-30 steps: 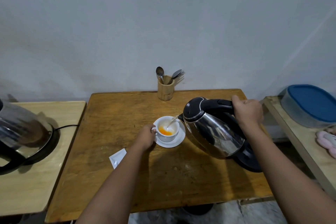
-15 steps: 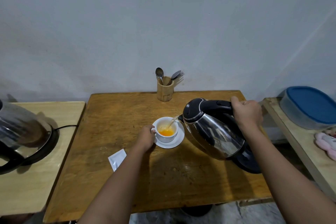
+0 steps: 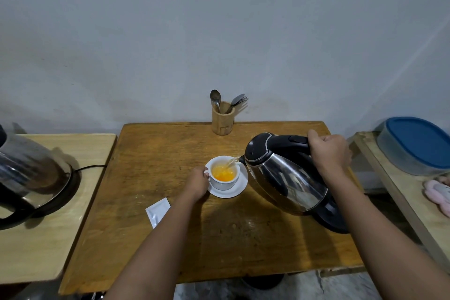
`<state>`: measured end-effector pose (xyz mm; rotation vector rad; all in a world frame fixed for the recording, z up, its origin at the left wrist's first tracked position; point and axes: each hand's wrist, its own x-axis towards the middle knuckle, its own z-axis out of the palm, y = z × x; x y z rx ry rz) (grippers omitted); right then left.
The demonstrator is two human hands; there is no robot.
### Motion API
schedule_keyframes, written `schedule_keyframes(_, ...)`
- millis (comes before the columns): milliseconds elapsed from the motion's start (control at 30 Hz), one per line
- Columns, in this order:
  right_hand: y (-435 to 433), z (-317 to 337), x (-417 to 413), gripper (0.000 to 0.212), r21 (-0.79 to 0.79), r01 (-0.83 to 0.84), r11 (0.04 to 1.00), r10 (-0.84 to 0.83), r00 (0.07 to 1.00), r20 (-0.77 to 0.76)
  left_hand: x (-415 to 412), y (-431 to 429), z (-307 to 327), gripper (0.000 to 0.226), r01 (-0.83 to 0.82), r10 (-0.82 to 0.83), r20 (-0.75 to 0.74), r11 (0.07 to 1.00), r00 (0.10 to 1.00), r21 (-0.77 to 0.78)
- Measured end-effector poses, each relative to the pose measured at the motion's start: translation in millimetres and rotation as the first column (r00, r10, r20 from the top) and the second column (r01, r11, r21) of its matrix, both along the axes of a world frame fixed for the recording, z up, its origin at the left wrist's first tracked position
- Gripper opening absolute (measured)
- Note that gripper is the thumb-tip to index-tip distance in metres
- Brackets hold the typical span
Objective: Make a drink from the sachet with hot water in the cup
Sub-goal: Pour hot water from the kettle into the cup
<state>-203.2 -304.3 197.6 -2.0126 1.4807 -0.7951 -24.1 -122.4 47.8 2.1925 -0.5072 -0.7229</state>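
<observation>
A white cup (image 3: pixel 225 181) stands on a white saucer (image 3: pixel 237 190) in the middle of the wooden table (image 3: pixel 170 148). Orange liquid fills much of the cup. My left hand (image 3: pixel 197 181) holds the cup's handle on its left side. My right hand (image 3: pixel 328 151) grips the black handle of a steel kettle (image 3: pixel 287 178), tilted left, and a thin stream of water runs from its spout into the cup. A white sachet (image 3: pixel 157 210) lies flat on the table beside my left forearm.
A wooden holder (image 3: pixel 222 122) with spoons and a fork stands at the table's far edge. The kettle's black base (image 3: pixel 333 221) sits under my right arm. A second kettle (image 3: pixel 26 175) stands on the left side table. A blue-lidded container (image 3: pixel 416 143) rests on the right bench.
The orange liquid in the cup has risen as water keeps pouring. The kettle and both hands have stayed nearly where they were.
</observation>
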Motion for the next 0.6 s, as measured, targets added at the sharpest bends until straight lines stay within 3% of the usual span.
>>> schedule_keyframes(600, -1.5, 0.2, -1.8, 0.048, -0.007, -0.010, 1.000, 0.010, 1.000, 0.004, -3.1, -2.1, 5.3, 0.030, -0.025, 0.025, -0.038, 1.000, 0.999, 0.019)
